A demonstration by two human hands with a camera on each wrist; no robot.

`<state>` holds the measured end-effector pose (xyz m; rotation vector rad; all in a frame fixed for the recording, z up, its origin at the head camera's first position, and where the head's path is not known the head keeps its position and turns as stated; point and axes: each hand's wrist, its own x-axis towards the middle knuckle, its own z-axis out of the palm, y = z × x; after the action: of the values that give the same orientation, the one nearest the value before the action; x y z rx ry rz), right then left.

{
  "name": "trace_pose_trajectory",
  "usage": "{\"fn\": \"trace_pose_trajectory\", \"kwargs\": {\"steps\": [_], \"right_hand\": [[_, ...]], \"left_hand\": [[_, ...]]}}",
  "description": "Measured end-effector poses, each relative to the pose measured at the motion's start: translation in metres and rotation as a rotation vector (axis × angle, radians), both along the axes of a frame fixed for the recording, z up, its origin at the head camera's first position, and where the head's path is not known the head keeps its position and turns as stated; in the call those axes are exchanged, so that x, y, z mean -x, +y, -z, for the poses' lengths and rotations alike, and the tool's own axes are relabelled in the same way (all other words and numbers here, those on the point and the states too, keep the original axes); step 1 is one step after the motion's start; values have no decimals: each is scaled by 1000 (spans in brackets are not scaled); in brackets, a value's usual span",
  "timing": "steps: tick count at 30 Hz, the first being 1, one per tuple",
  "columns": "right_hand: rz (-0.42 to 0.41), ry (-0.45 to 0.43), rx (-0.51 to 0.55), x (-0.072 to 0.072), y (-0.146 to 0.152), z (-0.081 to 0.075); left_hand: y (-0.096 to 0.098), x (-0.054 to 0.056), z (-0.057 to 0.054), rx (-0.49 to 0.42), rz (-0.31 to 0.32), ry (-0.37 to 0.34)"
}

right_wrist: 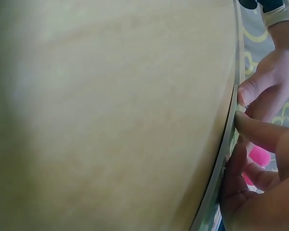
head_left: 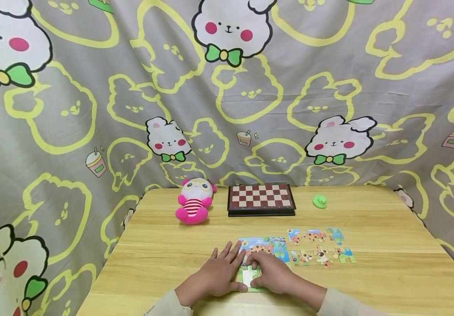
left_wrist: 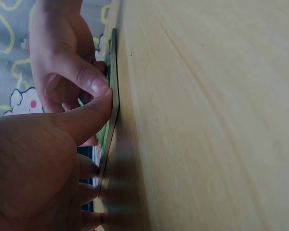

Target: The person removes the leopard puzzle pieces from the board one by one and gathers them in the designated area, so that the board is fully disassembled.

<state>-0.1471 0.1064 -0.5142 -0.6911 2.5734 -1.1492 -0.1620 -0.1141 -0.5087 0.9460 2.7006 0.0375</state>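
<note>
A jigsaw puzzle (head_left: 268, 242) with a spotted animal picture lies in a thin board on the wooden table. A pale gap shows in its lower left part. My left hand (head_left: 220, 270) rests along the puzzle's left side, fingers spread, with its thumb at the front edge. My right hand (head_left: 273, 273) bends its fingers over the puzzle's lower part, thumb and index finger beside the gap. Whether it pinches a piece is hidden. In the left wrist view, the thumb of the left hand (left_wrist: 33, 154) touches the board's edge (left_wrist: 115, 72) near the right thumb.
Several loose puzzle pieces (head_left: 323, 255) lie in two rows right of the puzzle. Behind stand a pink plush toy (head_left: 192, 206), a checkered board-game box (head_left: 261, 197) and a green toy duck (head_left: 319, 201). A patterned curtain (head_left: 274, 96) hangs behind the table (head_left: 163, 263).
</note>
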Motion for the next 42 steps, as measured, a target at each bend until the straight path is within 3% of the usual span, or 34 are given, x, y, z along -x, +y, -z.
{"fn": "trace_pose_trajectory", "kwargs": {"steps": [7,22,29,42], "right_hand": [[-14,-81,126,3,2,-1],[31,-199,197,5,3,-1],[51,-306,300,5,4,-2],[31,-346,371,5,9,-4]], "left_hand": [[1,0,-2,-9,-3,-24],[2,-1,-4,4,-13,-24],[2,-1,-2,9,-10,-11],[0,1,-2,5,1,-33]]}}
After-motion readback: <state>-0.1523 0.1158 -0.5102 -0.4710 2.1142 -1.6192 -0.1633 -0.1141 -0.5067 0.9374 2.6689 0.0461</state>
